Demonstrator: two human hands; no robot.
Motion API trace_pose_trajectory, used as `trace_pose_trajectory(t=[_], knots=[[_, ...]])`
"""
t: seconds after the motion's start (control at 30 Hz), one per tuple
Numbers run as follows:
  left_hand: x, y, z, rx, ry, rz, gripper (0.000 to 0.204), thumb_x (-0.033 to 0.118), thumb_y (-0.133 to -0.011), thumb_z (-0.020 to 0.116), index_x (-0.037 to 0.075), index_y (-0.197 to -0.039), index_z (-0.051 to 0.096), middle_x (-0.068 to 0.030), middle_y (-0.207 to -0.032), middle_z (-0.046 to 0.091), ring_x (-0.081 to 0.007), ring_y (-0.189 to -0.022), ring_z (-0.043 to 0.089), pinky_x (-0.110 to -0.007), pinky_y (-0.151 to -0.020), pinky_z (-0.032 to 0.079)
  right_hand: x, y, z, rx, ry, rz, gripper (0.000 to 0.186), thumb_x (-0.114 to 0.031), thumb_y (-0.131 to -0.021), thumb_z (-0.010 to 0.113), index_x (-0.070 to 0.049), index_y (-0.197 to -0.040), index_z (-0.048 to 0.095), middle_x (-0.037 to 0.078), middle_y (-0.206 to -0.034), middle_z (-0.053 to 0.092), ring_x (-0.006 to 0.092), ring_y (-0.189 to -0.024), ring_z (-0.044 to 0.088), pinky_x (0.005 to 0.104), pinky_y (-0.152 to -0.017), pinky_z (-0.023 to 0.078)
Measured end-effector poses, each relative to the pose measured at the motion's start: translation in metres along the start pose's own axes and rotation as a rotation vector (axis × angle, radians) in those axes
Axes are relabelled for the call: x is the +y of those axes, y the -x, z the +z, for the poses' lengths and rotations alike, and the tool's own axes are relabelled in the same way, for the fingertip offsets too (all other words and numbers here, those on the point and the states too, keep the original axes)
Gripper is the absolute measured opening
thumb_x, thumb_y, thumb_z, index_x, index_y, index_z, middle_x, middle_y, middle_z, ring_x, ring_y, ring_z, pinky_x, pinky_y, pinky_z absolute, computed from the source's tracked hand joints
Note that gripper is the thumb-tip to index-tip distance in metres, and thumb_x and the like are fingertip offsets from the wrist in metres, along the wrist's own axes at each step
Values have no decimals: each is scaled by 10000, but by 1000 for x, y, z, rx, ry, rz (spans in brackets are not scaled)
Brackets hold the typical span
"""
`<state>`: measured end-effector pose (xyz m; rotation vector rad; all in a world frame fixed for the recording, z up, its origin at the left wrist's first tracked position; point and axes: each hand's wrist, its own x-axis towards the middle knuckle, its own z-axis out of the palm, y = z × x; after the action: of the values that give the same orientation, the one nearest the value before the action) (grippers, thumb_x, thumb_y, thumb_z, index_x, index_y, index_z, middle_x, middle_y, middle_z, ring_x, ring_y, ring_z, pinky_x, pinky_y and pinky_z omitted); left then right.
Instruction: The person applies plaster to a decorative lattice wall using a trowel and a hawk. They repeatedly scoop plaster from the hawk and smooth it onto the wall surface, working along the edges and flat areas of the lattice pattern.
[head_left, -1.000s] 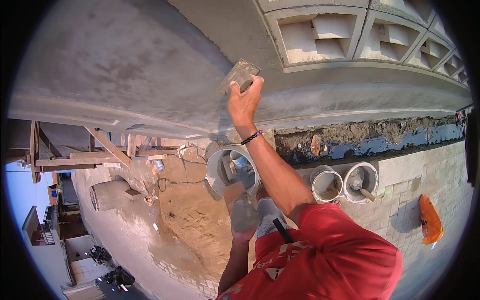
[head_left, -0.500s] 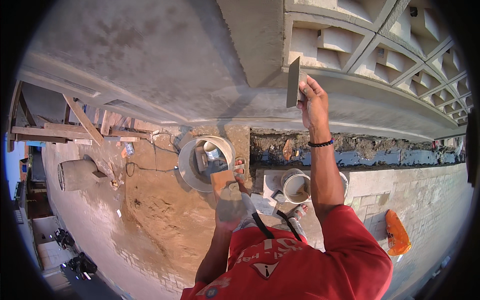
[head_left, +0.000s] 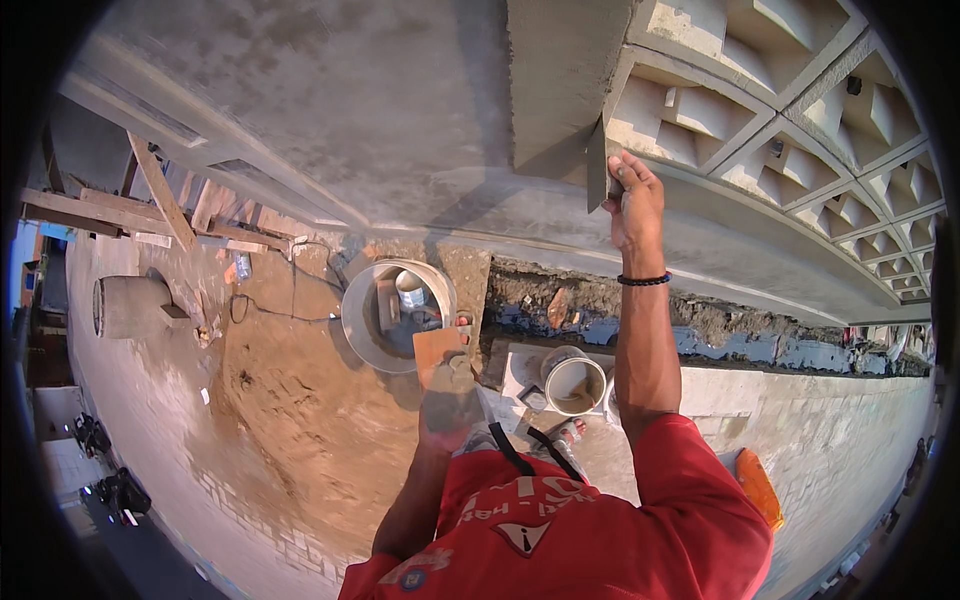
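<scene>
My right hand [head_left: 636,200] grips a flat grey plastering float [head_left: 599,175], held on edge against the plastered band [head_left: 555,110] beside the decorative vent blocks [head_left: 682,122]. Lower down, my left hand [head_left: 442,435] holds an orange-brown board [head_left: 433,350] with a grey lump or second tool on it; which, I cannot tell. That hand's fingers are largely hidden beneath it. Beyond the board is a large round tub [head_left: 362,315] with a small can and other objects inside.
A bucket [head_left: 572,375] sits right of the tub, beside a muddy drainage trench [head_left: 530,310]. On the left are sand [head_left: 290,390], timber scaffolding [head_left: 120,212], a cable, a concrete cylinder [head_left: 130,308] and parked motorbikes [head_left: 115,490]. An orange sack [head_left: 756,485] lies at right.
My right hand has moved rightward along the wall with the float, which turned from lying flat to standing on edge. The view has shifted, and the board in my left hand sits higher.
</scene>
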<state>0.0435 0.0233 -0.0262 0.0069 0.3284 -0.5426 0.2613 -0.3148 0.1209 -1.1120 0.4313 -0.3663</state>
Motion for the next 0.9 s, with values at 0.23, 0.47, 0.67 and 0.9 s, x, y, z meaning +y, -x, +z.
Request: trace_pose_trajectory(t=[0.23,0.47,0.67,0.9], knots=[[-7,-8,6,165,17,26,375,225,-977,385,117,-1335,421,-48,-1286,515,-206,-1165,515,-388,-936,461,-44,10,22,-16,34,-82,291,-108,-899,576,34,-1150,548,22,-806,646,45,-547,534,186,-397,338],[-11,-14,-3,171,-109,11,348,280,-952,449,130,-1262,496,-27,-1232,520,-184,-1111,489,-333,-864,448,-100,19,46,-73,-9,-213,335,-117,-894,587,64,-1172,544,25,-821,646,32,-585,515,190,-417,293],[-25,-15,38,167,-1092,58,376,327,-964,405,124,-1273,473,-32,-1197,544,-189,-1083,508,-368,-892,433,-119,15,28,-177,-278,-433,509,-115,-856,630,74,-1285,431,74,-956,633,113,-815,623,216,-515,484],[-5,17,48,446,-379,59,397,473,-935,429,168,-1147,566,-32,-953,631,-196,-809,559,-352,-700,410,34,47,14,119,-382,-75,411,-18,-844,595,22,-1217,428,92,-963,601,132,-826,616,272,-582,573]])
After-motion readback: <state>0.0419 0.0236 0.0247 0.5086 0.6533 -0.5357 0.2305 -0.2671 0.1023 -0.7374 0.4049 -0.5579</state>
